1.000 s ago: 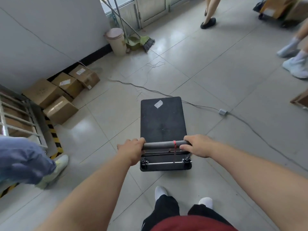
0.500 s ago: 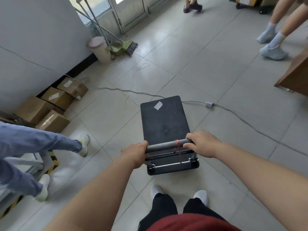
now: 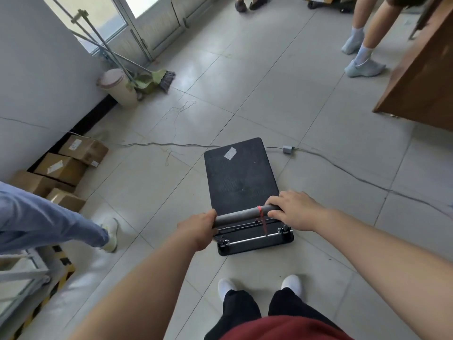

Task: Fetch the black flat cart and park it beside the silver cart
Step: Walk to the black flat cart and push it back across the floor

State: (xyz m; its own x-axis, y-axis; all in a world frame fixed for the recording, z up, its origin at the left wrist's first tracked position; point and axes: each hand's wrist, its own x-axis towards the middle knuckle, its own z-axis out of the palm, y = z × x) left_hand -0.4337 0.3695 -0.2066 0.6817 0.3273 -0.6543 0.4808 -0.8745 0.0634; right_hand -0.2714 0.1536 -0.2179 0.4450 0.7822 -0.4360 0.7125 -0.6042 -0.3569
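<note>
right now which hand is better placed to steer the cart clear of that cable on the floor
Probably the left hand. Both hands grip the handle bar, but the cable and its grey adapter lie just off the black cart's front right corner, so pulling back on the left end should swing the front leftward.

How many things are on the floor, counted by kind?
Black flat cart: 1
Cardboard boxes: 4
Bin: 1
Broom: 1
Cable: 1
Total: 8
</note>
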